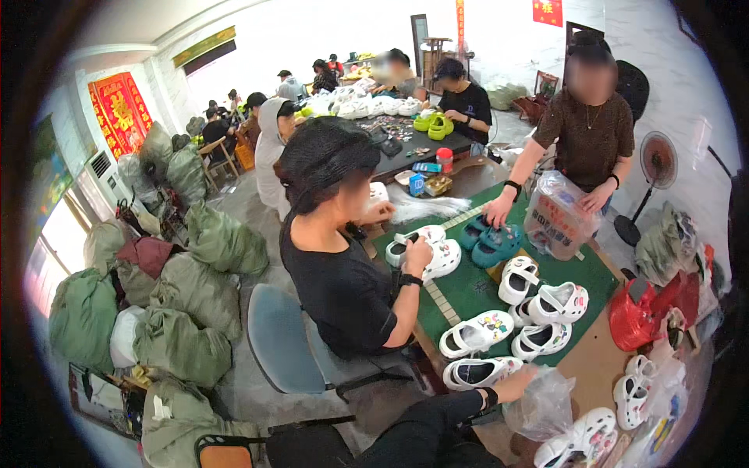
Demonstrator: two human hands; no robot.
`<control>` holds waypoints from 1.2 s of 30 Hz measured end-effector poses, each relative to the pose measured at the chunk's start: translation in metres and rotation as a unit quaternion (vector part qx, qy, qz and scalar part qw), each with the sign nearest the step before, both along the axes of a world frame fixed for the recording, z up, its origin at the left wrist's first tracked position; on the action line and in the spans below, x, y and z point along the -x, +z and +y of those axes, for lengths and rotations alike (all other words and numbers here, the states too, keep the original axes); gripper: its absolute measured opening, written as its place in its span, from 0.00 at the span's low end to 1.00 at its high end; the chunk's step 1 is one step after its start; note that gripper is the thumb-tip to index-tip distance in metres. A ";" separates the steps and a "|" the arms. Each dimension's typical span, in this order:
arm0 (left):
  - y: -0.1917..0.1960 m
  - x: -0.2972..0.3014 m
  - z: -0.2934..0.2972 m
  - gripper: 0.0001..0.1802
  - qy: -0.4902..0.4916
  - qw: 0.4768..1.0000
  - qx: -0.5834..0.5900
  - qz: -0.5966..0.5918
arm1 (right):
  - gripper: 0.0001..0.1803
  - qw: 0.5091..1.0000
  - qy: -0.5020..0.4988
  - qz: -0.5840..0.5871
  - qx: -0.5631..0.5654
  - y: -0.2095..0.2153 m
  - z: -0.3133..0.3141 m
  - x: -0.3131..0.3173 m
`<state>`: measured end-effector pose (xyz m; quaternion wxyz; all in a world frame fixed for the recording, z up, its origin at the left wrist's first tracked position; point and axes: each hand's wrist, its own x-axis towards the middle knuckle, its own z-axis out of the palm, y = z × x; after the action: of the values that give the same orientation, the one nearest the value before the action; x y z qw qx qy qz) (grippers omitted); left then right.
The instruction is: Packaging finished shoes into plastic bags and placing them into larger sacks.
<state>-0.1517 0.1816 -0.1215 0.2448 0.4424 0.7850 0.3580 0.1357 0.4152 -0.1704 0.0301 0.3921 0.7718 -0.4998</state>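
Note:
My left hand (518, 384), with a dark band at the wrist and a black sleeve, reaches in from the lower edge. Its fingers grip a crumpled clear plastic bag (542, 405) that partly covers them. Just beyond the hand lies a white clog (481, 373) with a dark inside. Another white clog, decorated with colourful charms (477, 334), rests behind it, and several more white clogs (550, 303) stand on the green mat (445, 306). Nearer the lower right are white clogs with charms (581, 438). My right hand does not show.
Left of the table, a seated co-worker (335, 265) handles white clogs (441, 259). Opposite, a standing co-worker (585, 140) touches teal clogs (495, 243) and holds a clear printed bag (558, 218). A red bag (636, 316) lies right. Chair (285, 343) and sacks (191, 292) stand left.

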 end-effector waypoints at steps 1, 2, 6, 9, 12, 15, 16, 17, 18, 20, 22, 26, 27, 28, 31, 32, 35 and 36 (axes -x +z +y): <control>0.004 -0.004 -0.003 0.32 0.004 1.000 0.001 -0.004 | 0.14 1.000 0.011 0.005 0.010 0.007 -0.004 0.000; 0.006 -0.008 -0.003 0.30 0.013 0.998 0.042 -0.048 | 0.14 1.000 0.020 0.011 0.021 0.013 -0.007 0.000; -0.010 -0.025 0.000 0.22 -0.020 0.995 0.041 0.085 | 0.15 0.996 0.046 0.042 0.058 0.040 -0.013 -0.002; -0.047 -0.034 0.019 0.19 0.000 0.997 -0.048 0.066 | 0.15 0.992 0.067 0.068 0.083 0.059 -0.012 -0.006; -0.028 -0.042 0.033 0.13 0.003 0.996 -0.068 0.048 | 0.16 0.988 0.055 0.100 0.103 0.073 -0.010 -0.032; -0.025 -0.047 0.055 0.11 0.039 0.998 -0.036 -0.024 | 0.17 0.982 0.045 0.129 0.126 0.084 -0.012 -0.064; -0.037 -0.050 0.063 0.10 0.073 0.994 -0.056 -0.051 | 0.17 0.980 0.048 0.138 0.136 0.087 -0.013 -0.071; -0.050 -0.052 0.069 0.10 0.072 0.995 -0.052 -0.053 | 0.17 0.977 0.053 0.147 0.148 0.089 -0.012 -0.078; -0.065 -0.053 0.075 0.11 0.127 0.982 -0.113 -0.078 | 0.17 0.973 0.059 0.154 0.160 0.090 -0.012 -0.083; -0.081 -0.056 0.105 0.14 0.169 0.934 -0.209 -0.235 | 0.18 0.973 0.034 0.165 0.155 0.123 -0.039 -0.077; -0.079 -0.060 0.121 0.17 0.147 0.924 -0.188 -0.298 | 0.16 0.970 0.167 0.177 0.027 0.160 -0.070 -0.045; -0.032 -0.057 0.118 0.23 0.067 0.905 -0.199 -0.369 | 0.26 0.969 0.209 0.123 0.048 0.172 -0.071 -0.042; -0.016 -0.056 0.110 0.25 0.063 0.869 -0.208 -0.445 | 0.27 0.967 0.189 0.146 0.091 0.152 -0.063 -0.049; -0.008 -0.054 0.110 0.26 0.046 0.867 -0.224 -0.443 | 0.26 0.973 0.194 0.117 0.054 0.146 -0.058 -0.053; 0.006 -0.048 0.095 0.31 0.039 0.905 -0.230 -0.356 | 0.24 0.979 0.190 0.060 0.046 0.127 -0.046 -0.066; 0.018 -0.047 0.091 0.31 0.026 0.894 -0.218 -0.390 | 0.24 0.982 0.172 0.049 0.054 0.137 -0.046 -0.067; 0.007 -0.042 0.083 0.26 0.032 0.887 -0.233 -0.397 | 0.23 0.988 0.131 0.055 0.064 0.131 -0.046 -0.084; -0.001 -0.040 0.085 0.23 0.027 0.907 -0.209 -0.365 | 0.23 0.988 0.126 0.071 0.057 0.125 -0.045 -0.093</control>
<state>-0.1120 0.2669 -0.1225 0.4063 0.3005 0.5592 0.6572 0.2291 0.3699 -0.0453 0.0601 0.2531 0.7853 -0.5618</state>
